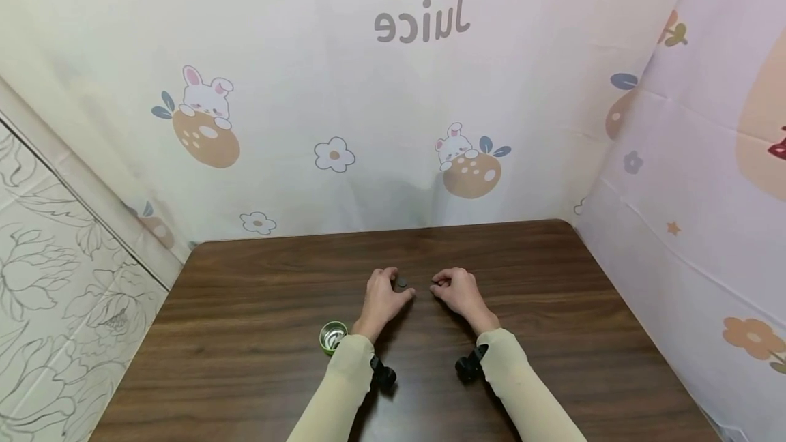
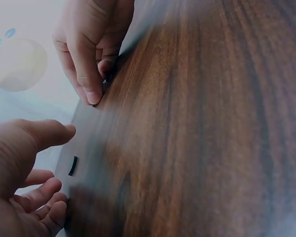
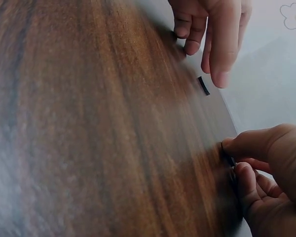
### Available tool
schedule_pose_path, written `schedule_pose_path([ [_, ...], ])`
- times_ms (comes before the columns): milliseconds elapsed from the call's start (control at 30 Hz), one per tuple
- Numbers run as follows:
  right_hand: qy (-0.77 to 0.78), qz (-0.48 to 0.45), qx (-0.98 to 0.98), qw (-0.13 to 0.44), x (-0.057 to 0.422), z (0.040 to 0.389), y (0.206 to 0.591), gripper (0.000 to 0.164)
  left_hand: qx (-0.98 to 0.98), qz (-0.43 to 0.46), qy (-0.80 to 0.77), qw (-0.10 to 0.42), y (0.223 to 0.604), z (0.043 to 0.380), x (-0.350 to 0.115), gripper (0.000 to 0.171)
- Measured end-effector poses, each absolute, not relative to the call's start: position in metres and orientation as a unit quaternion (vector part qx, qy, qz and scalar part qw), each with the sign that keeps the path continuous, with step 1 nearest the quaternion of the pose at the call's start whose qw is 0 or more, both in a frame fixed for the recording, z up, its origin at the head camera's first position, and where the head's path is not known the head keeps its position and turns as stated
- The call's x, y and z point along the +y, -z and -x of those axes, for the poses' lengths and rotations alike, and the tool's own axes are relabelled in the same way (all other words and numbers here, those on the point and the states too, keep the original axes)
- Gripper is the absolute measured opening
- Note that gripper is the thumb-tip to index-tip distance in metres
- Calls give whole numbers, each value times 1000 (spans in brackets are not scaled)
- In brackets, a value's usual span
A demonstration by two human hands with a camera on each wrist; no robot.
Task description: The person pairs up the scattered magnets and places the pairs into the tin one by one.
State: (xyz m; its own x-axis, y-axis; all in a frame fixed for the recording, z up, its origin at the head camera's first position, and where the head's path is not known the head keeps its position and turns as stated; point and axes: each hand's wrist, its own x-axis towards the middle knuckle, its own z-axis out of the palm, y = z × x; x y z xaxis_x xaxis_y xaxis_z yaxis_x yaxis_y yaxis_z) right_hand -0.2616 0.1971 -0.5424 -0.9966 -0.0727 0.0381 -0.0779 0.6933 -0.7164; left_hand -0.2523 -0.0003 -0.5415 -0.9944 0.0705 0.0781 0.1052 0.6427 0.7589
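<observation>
A small dark flat disc [image 1: 402,283] lies on the table between the thumb and fingers of my left hand [image 1: 382,299]. In the left wrist view that disc [image 2: 73,166] shows as a thin black strip, apart from the left hand [image 2: 19,173], whose thumb and fingers are spread. To the right, my right hand [image 1: 460,292] pinches a second small dark flat disc [image 3: 228,154] at the tabletop. Thumb and fingertips of the right hand [image 3: 271,173] cover part of it. Its exact kind is too small to tell.
A small round green-rimmed tin [image 1: 333,336], silvery inside, stands beside the left wrist. The brown wooden table [image 1: 245,305] meets a patterned cloth [image 1: 276,87] along its back edge. Another cloth hangs on the right. Black cameras sit on both wrists.
</observation>
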Motion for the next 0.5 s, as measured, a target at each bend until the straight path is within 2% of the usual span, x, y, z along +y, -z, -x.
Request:
schedule_pose_path([
  [500,-385,-43,-922,17,197,261,545,15,-914,48,402,11,543,256,1,43],
])
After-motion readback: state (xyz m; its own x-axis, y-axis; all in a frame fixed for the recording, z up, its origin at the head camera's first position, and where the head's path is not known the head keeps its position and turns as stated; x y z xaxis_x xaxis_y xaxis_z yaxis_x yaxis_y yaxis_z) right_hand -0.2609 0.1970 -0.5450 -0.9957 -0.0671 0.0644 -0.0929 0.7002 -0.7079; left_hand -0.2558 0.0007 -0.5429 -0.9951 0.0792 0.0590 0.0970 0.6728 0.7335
